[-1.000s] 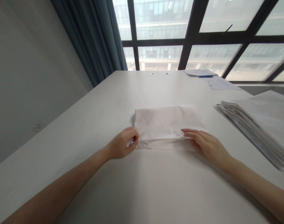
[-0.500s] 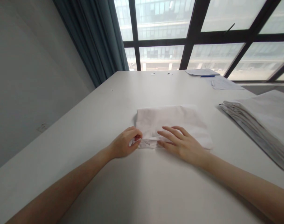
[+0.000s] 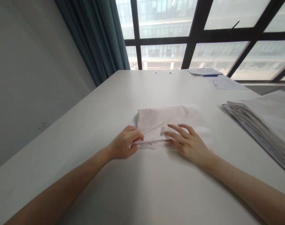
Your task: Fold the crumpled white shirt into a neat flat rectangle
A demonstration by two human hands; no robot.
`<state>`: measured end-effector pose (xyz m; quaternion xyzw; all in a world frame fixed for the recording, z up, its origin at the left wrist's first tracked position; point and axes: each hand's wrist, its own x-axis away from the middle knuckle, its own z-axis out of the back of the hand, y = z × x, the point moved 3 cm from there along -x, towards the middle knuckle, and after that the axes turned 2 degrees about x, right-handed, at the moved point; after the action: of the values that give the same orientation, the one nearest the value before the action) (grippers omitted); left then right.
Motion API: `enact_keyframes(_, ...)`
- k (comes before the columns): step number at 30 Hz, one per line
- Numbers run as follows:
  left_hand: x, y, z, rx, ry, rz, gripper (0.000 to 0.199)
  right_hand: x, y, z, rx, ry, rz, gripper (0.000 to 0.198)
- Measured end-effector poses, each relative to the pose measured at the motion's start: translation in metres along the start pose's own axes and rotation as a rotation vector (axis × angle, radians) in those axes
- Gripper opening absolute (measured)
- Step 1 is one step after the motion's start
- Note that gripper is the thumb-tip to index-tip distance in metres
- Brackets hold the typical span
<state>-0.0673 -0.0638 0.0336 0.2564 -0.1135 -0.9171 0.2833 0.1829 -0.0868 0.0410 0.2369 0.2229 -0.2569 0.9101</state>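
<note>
A folded white cloth (image 3: 154,120) lies flat in the middle of the table, its near edge lifted slightly into a fold. My left hand (image 3: 125,142) pinches the near left corner of the cloth between thumb and fingers. Over the near right part of the cloth is my right hand (image 3: 190,143), its fingers spread and slightly bent, thumb by the near edge. The right palm hides part of that edge.
The white table (image 3: 90,125) reaches back to the windows. To the right lies a stack of folded white cloths (image 3: 261,115). Papers (image 3: 230,83) and a blue pen (image 3: 210,75) are at the far right. A blue curtain (image 3: 95,37) hangs at the back left.
My right hand has slid a little to the right along the cloth's near edge. The left hand still pinches the corner, and a diagonal crease now shows in the cloth.
</note>
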Motion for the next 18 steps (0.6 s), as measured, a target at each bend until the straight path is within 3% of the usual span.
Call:
enact_keyframes(4, -0.0007, 0.0028, 0.0012, -0.016, -0.047, -0.053, 0.026, 0.0013, 0.0003, -0.0027, -0.036, -0.018, 0.007, 0.017)
enact_keyframes(11, -0.0008, 0.0041, 0.0017, -0.015, -0.094, -0.012, 0.021, 0.0082, 0.0051, -0.0046, -0.067, -0.021, 0.03, 0.015)
enact_keyframes(18, 0.0001, 0.0024, 0.0014, -0.015, -0.044, -0.027, 0.02, 0.0087, 0.0058, -0.0043, -0.095, 0.024, 0.014, 0.015)
